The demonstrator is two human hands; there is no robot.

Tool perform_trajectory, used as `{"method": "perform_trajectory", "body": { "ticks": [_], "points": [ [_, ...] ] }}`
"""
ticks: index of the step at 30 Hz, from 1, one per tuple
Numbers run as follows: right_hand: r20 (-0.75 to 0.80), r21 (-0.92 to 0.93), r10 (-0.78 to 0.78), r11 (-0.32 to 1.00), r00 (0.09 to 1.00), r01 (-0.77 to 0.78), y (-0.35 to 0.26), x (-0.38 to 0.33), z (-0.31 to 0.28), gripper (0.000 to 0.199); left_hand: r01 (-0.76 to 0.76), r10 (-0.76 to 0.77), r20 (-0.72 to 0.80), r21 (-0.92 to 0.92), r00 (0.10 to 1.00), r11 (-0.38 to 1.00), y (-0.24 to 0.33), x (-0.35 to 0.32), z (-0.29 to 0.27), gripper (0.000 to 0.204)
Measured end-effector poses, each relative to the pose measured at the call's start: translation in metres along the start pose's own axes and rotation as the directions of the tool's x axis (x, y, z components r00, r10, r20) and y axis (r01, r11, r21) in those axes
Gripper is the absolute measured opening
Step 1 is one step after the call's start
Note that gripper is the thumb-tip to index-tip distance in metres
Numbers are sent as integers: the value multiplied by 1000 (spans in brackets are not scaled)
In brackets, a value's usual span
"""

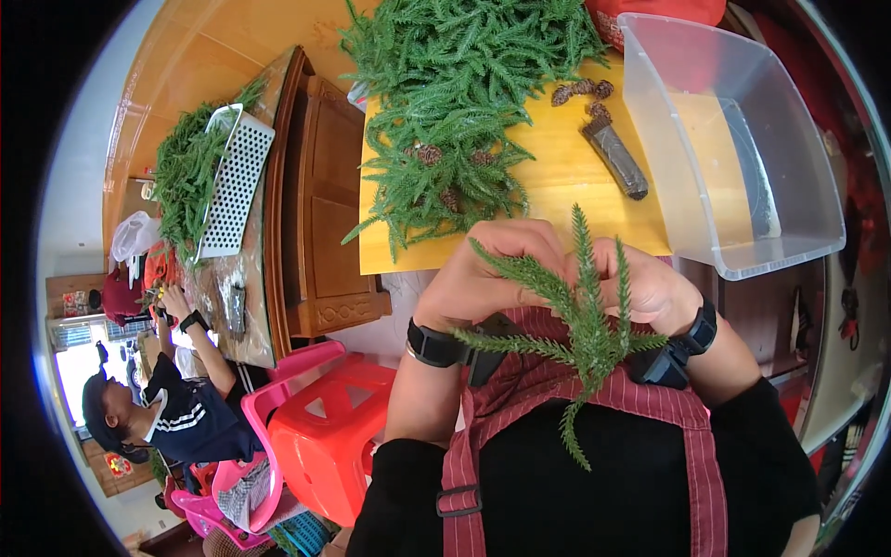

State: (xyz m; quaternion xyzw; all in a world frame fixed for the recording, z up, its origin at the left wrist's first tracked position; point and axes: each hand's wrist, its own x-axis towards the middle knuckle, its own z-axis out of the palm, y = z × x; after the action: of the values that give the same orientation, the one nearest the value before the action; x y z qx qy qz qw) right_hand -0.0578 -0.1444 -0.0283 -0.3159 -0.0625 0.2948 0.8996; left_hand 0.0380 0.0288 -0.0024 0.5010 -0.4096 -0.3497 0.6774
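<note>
Close in front of my chest, an artificial pine sprig (589, 343) spreads its green needled tips toward me. My left hand (492, 269) is closed, its fingers pinched together behind the sprig's upper tips. From the other side my right hand (645, 288) is closed too, with its fingertips at the sprig's stem. Needles partly hide the fingers and the stem. Just beyond my hands, on the yellow tabletop (566, 176), lie pine sprigs with brown pine cones (427, 154) among them.
A big heap of green sprigs (473, 56) covers the table's far side. Right of it lie loose pine cones (583, 90) and a dark wrapped bundle (617, 162). A clear plastic bin (789, 251) stands at right. At left are a red stool (325, 436), a white basket (237, 186) and a co-worker (200, 418).
</note>
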Motion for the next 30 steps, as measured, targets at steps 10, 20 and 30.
{"method": "perform_trajectory", "body": {
  "ticks": [10,20,30],
  "points": [
    [-152,-215,48,973,987,-81,-18,-5,23,15,81,-79,-32,70,996,994,15,-2,6,19],
    [-117,-117,-123,987,985,110,-14,-9,29,19,250,-249,-71,4,966,968,27,-1,14,20],
    [-244,-311,-73,950,967,-7,-11,-5,34,23,312,-322,-90,-110,942,944,41,-2,18,21]
  ]
}}
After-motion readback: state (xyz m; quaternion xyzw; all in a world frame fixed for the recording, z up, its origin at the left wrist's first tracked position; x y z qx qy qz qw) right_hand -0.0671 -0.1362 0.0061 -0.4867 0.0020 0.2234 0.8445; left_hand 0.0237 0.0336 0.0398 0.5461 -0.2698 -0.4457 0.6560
